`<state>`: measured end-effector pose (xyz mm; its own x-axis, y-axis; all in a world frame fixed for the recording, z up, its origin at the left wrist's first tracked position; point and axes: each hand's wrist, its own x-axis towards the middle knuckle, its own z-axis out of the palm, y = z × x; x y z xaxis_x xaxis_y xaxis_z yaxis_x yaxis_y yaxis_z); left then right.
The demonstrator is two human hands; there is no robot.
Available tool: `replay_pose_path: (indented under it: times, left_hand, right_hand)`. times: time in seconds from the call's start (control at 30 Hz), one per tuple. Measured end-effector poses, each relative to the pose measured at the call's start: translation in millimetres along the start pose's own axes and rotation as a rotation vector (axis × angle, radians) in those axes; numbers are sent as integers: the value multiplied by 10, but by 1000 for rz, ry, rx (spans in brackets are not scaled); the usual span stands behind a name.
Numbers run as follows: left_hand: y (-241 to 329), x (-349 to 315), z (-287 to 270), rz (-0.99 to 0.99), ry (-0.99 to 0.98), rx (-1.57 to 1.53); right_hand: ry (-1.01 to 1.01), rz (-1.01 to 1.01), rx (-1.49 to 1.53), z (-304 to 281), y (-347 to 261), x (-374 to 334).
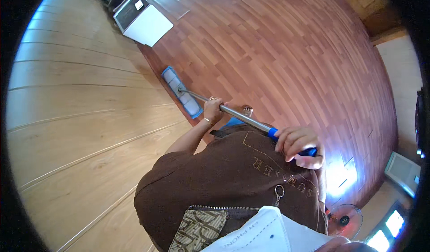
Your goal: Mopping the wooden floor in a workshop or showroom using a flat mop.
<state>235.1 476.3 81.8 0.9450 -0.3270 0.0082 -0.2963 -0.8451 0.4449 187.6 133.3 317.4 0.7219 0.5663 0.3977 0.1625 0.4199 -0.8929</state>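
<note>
A flat mop with a blue-edged white pad (181,92) lies on the reddish wooden floor (286,59), close along the foot of the pale wood-panel wall (76,104). Its metal pole (242,116) slants up to a blue grip. My left hand (213,110) wraps around the pole partway down. My right hand (299,145) closes over the blue grip at the pole's top end. My brown top fills the lower middle of the view, and a bare foot (247,111) shows just behind the pole.
A white box-shaped appliance (141,19) stands on the floor by the wall at the upper left. A wooden door or cabinet (369,3) is at the upper right. A small fan (346,217) and bright windows sit at the lower right.
</note>
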Motion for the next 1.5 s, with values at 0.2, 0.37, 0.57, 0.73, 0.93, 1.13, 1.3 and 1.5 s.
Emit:
replay_pose_path:
  times: [0.2, 0.37, 0.57, 0.73, 0.93, 1.13, 1.3, 1.5]
  left_hand:
    - [59, 46, 159, 28, -19, -11]
    - [551, 377, 372, 237, -91, -220]
    - [1300, 786, 724, 603, -90, -436]
    - [2015, 928, 914, 743, -358, -443]
    - [2812, 658, 1551, 1004, -599, -484]
    - [3244, 379, 1556, 1163, -628, -292]
    - [2744, 643, 1410, 1019, -675, -143]
    - [2226, 1341, 1510, 871, -394, -280]
  right_hand:
    - [132, 153, -47, 141, -215, -169]
    - [170, 103, -294, 196, -636, -416]
    - [158, 77, -797, 488, -1210, -665]
    - [376, -41, -1184, 897, -1364, -990]
    - [380, -22, -1285, 1290, -1673, -1453]
    - [496, 130, -1224, 1639, -1841, -1867]
    - [529, 127, -1207, 1563, -1489, -1495]
    - [822, -116, -1077, 1127, -795, -1076]
